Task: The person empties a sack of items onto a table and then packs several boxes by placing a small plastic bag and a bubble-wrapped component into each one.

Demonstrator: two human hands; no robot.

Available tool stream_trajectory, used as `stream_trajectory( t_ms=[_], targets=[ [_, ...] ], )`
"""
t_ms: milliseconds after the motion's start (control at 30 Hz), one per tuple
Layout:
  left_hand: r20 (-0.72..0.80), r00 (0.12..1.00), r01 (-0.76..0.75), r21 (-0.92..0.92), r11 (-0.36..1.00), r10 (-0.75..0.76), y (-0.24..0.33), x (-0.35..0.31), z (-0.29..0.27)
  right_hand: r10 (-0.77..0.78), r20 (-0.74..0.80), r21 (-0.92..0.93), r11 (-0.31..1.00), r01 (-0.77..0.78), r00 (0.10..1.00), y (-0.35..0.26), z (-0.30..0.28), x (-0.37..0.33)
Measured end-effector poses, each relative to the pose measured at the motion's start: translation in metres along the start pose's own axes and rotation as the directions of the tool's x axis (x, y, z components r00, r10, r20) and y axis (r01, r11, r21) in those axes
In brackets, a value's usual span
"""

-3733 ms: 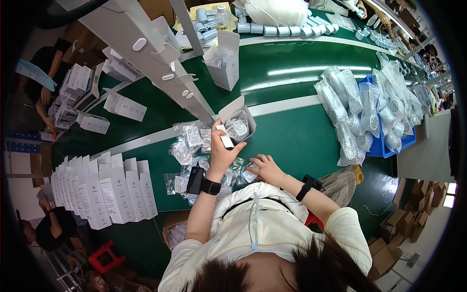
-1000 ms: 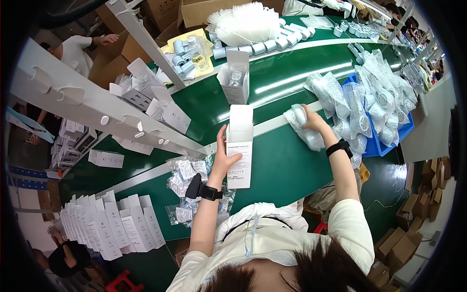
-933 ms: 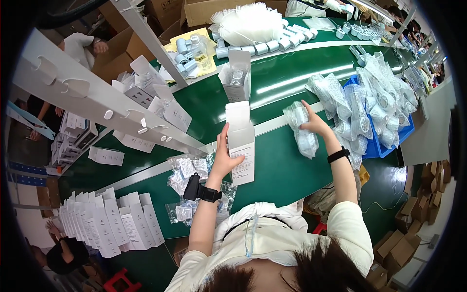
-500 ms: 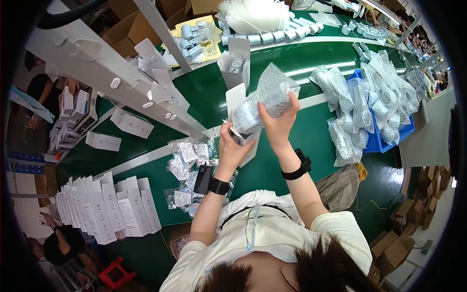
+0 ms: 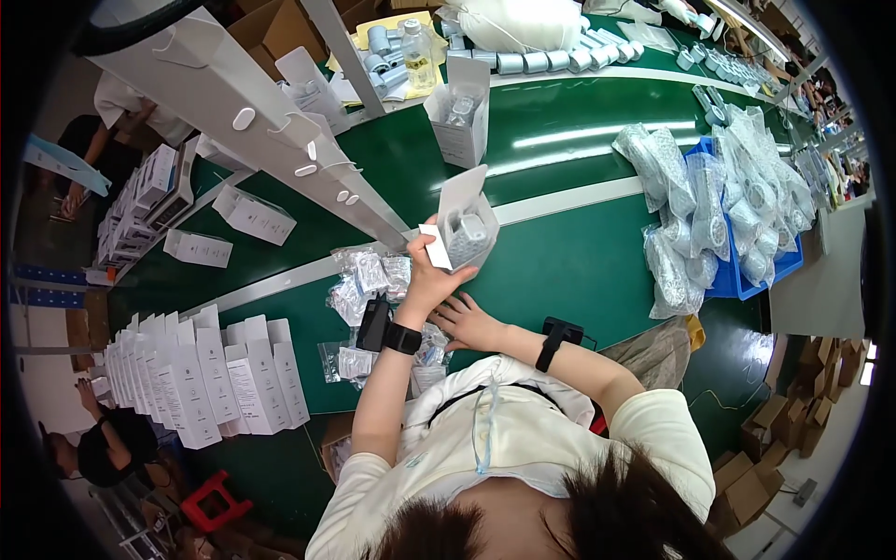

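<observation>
My left hand (image 5: 429, 278) is closed around the side of a white carton (image 5: 460, 190) with its top flaps up. Inside the carton sits a bubble-wrapped item (image 5: 469, 230), whose kind I cannot make out. Just below the carton, my right hand (image 5: 471, 327) is stretched out with fingers apart, over the right edge of a pile of small clear plastic packets (image 5: 359, 287). The packets have white and bluish contents, and my left forearm hides part of them. Nothing shows in my right hand.
Beyond, another white carton (image 5: 464, 131) stands open with a wrapped item in it. At right, a blue bin (image 5: 737, 280) overflows with bubble-wrapped items. Rows of white cartons (image 5: 201, 392) stand at left. A grey metal post (image 5: 280, 140) rises over the table. Co-workers sit at left.
The bubble-wrapped item went down into the carton. My right hand let go of it and moved down to the packets. My left hand still holds the carton.
</observation>
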State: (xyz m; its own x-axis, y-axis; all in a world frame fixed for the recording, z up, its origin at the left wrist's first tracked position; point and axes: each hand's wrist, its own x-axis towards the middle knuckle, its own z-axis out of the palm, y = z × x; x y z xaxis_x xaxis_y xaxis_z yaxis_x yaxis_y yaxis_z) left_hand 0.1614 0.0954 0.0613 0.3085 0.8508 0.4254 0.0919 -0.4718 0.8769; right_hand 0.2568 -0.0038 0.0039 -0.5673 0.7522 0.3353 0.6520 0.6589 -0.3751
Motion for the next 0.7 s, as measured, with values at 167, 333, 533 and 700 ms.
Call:
stream_trajectory(
  t_ms=[167,333,533,700],
  targets=[
    [0.104,0.990,-0.106,0.065,0.992,0.099,0.008,-0.003,0.007,-0.095,0.194,0.154,0.986,0.065,0.977,0.014,0.008,-0.015],
    [0.111,0.994,-0.010,0.239,0.971,-0.017,0.050,0.009,-0.007,0.124,0.125,0.650,0.739,-0.176,0.984,0.025,-0.030,-0.032],
    [0.036,0.986,0.145,0.327,0.934,-0.166,0.069,0.019,-0.012,0.620,0.091,0.919,0.248,-0.305,0.779,0.045,-0.148,-0.026],
    [-0.084,0.993,0.111,0.324,0.940,-0.088,0.054,0.020,0.004,0.794,-0.057,0.913,0.287,-0.290,0.605,0.038,-0.202,-0.005]
  ],
)
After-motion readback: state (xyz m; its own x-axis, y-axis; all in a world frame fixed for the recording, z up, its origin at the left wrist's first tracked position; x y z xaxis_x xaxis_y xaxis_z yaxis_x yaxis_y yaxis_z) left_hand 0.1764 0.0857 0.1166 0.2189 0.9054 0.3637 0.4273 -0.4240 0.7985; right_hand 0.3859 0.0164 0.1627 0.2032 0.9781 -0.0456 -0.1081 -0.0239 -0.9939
